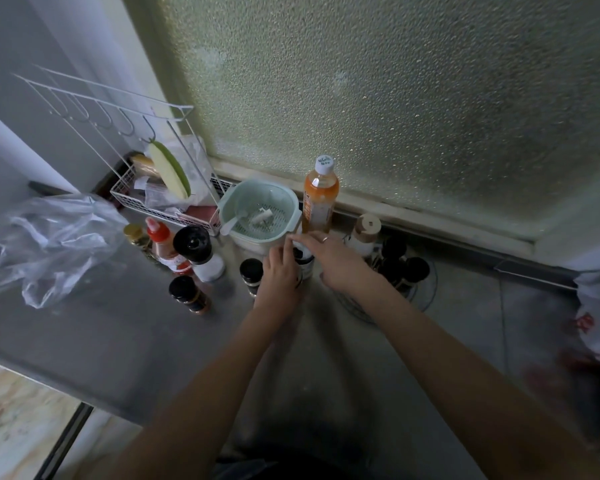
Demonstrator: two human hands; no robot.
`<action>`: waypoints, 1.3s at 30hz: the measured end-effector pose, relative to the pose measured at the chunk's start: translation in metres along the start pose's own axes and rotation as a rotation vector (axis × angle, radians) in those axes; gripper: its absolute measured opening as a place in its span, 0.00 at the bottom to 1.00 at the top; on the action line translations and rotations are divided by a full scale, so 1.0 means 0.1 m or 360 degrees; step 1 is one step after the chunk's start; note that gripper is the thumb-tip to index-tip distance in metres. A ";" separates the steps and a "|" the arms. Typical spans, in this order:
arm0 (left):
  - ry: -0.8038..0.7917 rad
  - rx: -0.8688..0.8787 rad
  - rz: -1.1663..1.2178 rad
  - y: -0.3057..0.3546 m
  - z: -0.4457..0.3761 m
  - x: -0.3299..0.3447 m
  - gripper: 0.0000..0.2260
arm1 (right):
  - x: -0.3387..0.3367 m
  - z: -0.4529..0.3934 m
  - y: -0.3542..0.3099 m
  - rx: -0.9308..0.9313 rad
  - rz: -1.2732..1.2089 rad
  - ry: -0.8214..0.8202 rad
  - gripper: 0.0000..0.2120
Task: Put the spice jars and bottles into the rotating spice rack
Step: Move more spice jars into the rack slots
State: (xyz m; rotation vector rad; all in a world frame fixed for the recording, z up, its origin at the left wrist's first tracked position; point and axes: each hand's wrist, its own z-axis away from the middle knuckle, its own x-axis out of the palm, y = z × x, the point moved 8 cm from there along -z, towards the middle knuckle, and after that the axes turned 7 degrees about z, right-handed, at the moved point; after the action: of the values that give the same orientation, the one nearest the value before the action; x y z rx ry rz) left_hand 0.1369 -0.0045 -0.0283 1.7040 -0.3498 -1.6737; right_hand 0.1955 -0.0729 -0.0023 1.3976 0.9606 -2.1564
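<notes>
A black-lidded spice jar (pixel 305 263) stands on the grey counter between my hands. My left hand (pixel 280 276) wraps its left side and my right hand (pixel 333 260) covers its top and right side. The wire rotating rack (pixel 426 289) sits just right of my right hand, holding several black-capped jars (pixel 417 269) and a wooden-capped one (pixel 367 229). Left of my hands stand loose containers: a black-capped jar (pixel 251 273), a large grinder (pixel 199 249), a red-capped sauce bottle (pixel 163 245), a gold-lidded jar (pixel 136 235) and a dark jar (pixel 187 294).
A mint colander bowl (pixel 291 206) and a tall orange bottle (pixel 320 195) stand behind my hands by the frosted window. A white wire basket (pixel 132 199) is at the back left, a crumpled clear bag (pixel 49 237) at the left, another bag (pixel 596 317) at the right.
</notes>
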 end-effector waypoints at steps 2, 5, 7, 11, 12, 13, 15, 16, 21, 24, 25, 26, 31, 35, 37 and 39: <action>-0.0044 -0.0052 -0.0015 -0.07 0.03 0.03 0.39 | 0.20 -0.14 0.01 0.0021 0.0084 -0.0076 0.39; -0.0064 -0.0072 0.0000 -0.12 0.03 0.03 0.39 | 0.24 -0.21 -0.01 0.0092 0.0177 0.0006 0.34; -0.0055 -0.0055 0.0060 -0.10 0.02 0.01 0.37 | 0.12 -0.17 -0.03 0.0122 0.0178 0.0201 0.25; -0.0075 -0.0004 0.0098 -0.07 0.05 0.02 0.34 | -0.01 0.03 0.08 0.0145 -0.0045 0.0295 0.22; -0.0068 0.0025 0.0103 -0.05 0.07 0.04 0.34 | -0.06 0.10 0.14 0.0148 -0.0160 0.0317 0.23; -0.0053 0.0050 0.0112 -0.03 0.09 0.05 0.33 | -0.15 0.20 0.18 0.0144 -0.0267 0.0363 0.23; -0.0013 0.0087 0.0167 0.04 0.11 0.06 0.31 | -0.38 0.40 0.27 0.0148 -0.0414 0.0535 0.24; 0.0006 0.0102 0.0206 0.10 0.11 0.04 0.31 | -0.52 0.52 0.32 0.0168 -0.0456 0.0662 0.24; 0.0134 0.0314 0.0360 0.64 0.03 -0.17 0.27 | -1.22 0.96 0.82 0.0501 -0.0545 0.1352 0.25; 0.0193 0.0420 0.0395 0.97 -0.08 -0.33 0.26 | -1.40 1.00 1.24 0.0697 -0.0519 0.1419 0.25; 0.0211 0.0437 0.0404 1.07 -0.14 -0.38 0.26 | -1.40 0.99 1.36 0.0739 -0.0514 0.1377 0.26; 0.0232 0.0445 0.0421 1.17 -0.20 -0.43 0.27 | -1.38 0.98 1.46 0.0768 -0.0514 0.1330 0.26; 0.0279 0.0410 0.0596 1.58 -0.60 -0.52 0.28 | -1.01 0.82 1.71 0.0878 -0.0588 0.1087 0.27; 0.0147 0.0493 0.0576 1.82 -0.88 -0.27 0.24 | -0.73 0.76 1.80 0.0910 -0.0661 0.1054 0.24; 0.0069 0.0519 0.0512 1.85 -0.99 -0.10 0.22 | -0.60 0.77 1.86 0.0950 -0.0699 0.1030 0.25; -0.0015 0.0510 0.0477 1.83 -1.08 0.06 0.22 | -0.49 0.78 1.92 0.0979 -0.0679 0.0974 0.26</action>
State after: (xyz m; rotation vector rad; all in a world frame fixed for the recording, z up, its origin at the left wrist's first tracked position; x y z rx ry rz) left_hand 0.2919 -0.1070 0.0753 1.7643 -0.8726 -1.4621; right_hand 0.2912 -0.2631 -0.0009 2.4373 0.8781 -2.5128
